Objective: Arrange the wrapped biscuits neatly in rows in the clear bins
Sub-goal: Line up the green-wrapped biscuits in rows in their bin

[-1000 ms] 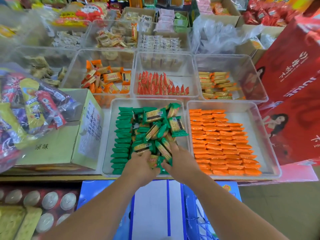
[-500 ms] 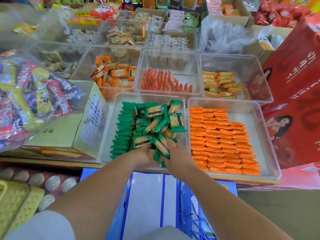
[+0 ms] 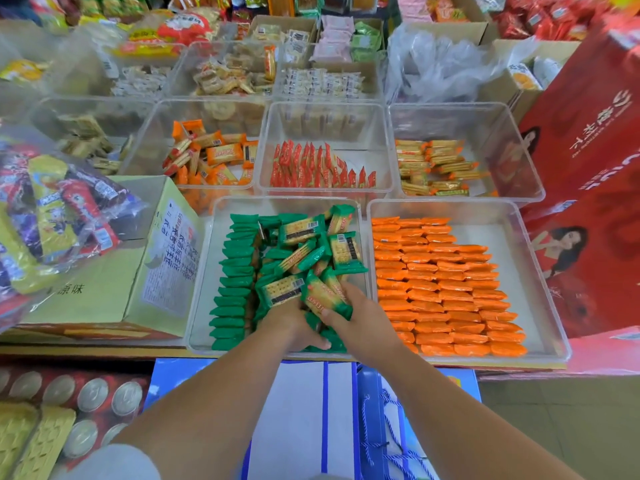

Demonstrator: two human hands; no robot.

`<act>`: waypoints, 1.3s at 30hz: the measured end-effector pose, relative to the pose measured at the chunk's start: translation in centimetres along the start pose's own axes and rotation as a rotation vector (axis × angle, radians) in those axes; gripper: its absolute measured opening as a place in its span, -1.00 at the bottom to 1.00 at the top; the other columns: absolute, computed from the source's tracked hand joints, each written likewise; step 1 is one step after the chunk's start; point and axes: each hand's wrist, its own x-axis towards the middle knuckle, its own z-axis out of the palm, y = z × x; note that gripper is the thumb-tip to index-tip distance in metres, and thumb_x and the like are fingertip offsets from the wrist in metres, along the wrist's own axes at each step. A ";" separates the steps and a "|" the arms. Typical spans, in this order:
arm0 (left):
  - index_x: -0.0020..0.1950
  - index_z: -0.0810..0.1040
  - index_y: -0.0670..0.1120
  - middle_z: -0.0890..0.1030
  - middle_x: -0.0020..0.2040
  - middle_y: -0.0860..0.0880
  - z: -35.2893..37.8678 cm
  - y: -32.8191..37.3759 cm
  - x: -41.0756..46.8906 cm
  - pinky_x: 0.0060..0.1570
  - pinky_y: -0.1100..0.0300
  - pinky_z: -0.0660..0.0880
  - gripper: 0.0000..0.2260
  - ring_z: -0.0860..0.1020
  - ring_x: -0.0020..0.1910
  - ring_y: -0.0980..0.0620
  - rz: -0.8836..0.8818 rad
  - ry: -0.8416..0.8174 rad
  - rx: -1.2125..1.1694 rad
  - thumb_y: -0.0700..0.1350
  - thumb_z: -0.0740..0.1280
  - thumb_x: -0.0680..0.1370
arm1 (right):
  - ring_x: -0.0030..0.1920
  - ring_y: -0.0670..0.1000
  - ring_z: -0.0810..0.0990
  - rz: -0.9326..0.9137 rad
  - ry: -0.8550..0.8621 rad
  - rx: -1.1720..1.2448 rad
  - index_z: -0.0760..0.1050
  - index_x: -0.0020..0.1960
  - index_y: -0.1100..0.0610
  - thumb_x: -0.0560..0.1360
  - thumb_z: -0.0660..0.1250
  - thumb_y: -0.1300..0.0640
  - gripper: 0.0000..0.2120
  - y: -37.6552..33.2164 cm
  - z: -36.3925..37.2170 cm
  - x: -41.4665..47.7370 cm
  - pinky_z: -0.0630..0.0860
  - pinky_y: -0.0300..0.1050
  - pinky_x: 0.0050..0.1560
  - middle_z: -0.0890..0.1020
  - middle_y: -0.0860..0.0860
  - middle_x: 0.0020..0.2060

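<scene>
Where we are working, head view: the front left bin (image 3: pixel 202 289), clear plastic, at the shelf edge nearest us. Both hands are inside it at its near end.
Green packets (image 3: pixel 304 258): the task's biscuits, all in this bin. Most lie in a loose heap across the middle and right.
Green row (image 3: pixel 235 278): packets standing on edge along the left wall, tidy. We take it as the guide line for the next row.
Right hand (image 3: pixel 360 323): its thumb lies across a packet at the heap's near edge and its fingers curl round. It grips a small bunch of green packets.
Left hand (image 3: pixel 289 318): set against the same bunch from the left, fingertips buried among wrappers. We cannot tell whether it grips or only steadies.
Why held so: closing in from both sides squares the packet edges, we judge, so the bunch can go down as one block.
Orange bin (image 3: pixel 543 271): just to the right, its orange packets (image 3: pixel 443 289) in overlapping rows. Probably the pattern to match.
Progress: early for the green bin; most of the heap is unsorted.
Risk: slick wrappers could slide and knock over the standing row.
</scene>
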 end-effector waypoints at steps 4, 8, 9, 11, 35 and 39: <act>0.23 0.54 0.07 0.64 0.01 0.04 -0.7 0.1 -0.8 -0.12 0.16 0.56 -0.48 0.61 -0.06 -0.02 -0.029 0.063 -0.056 -0.02 0.56 0.30 | 0.02 -0.17 0.59 0.007 -0.002 0.087 0.27 0.55 -0.02 0.57 0.37 -0.08 -0.39 0.0 -0.1 -0.1 0.60 -0.25 -0.07 0.57 -0.20 0.11; 0.02 0.54 0.09 0.63 -0.13 0.05 -1.7 -0.8 -2.5 -0.40 0.24 0.41 -0.62 0.55 -0.33 0.11 0.026 0.196 -0.318 -0.04 0.55 0.27 | -0.10 -0.25 0.62 0.011 0.007 0.254 0.33 0.49 -0.09 0.55 0.40 -0.07 -0.45 0.0 -0.3 -0.6 0.56 -0.33 -0.24 0.57 -0.36 -0.03; -0.02 0.55 0.10 0.63 -0.14 0.05 -2.2 -1.1 -2.9 -0.43 0.24 0.40 -0.65 0.53 -0.37 0.12 0.035 0.209 -0.394 -0.05 0.55 0.26 | -0.05 -0.26 0.62 0.017 0.006 0.293 0.35 0.45 -0.13 0.54 0.41 -0.07 -0.49 0.1 -0.4 -0.6 0.61 -0.28 -0.18 0.58 -0.38 -0.03; -0.03 0.56 0.14 0.61 -0.06 0.03 -3.7 -1.7 -3.9 -0.41 0.23 0.41 -0.65 0.55 -0.35 0.06 0.044 0.211 -0.504 -0.15 0.54 0.28 | 0.04 -0.24 0.62 0.039 -0.007 0.375 0.39 0.34 -0.22 0.55 0.42 -0.04 -0.59 0.2 -0.5 -0.6 0.67 -0.10 -0.04 0.60 -0.42 -0.02; 0.63 -0.06 0.28 -0.08 0.67 -0.14 -10.7 -3.8 0.9 0.51 -0.15 0.23 0.07 0.05 0.63 -0.19 0.239 0.429 -0.202 0.17 0.61 0.36 | 0.11 -0.15 0.53 -0.047 0.273 0.052 0.41 0.33 -0.10 0.50 0.45 -0.09 -0.55 -6.4 -2.3 2.5 0.52 -0.23 -0.01 0.54 -0.20 0.15; 0.62 0.15 0.16 0.16 0.63 -0.16 -10.2 -6.1 -1.0 0.52 -0.16 0.15 -0.20 0.14 0.57 -0.22 0.299 0.558 0.026 0.21 0.48 0.48 | -0.03 -0.07 0.58 -0.131 0.315 -0.196 0.34 0.39 -0.10 0.54 0.38 -0.15 -0.52 -8.8 -2.8 6.0 0.47 -0.20 -0.20 0.56 -0.11 0.16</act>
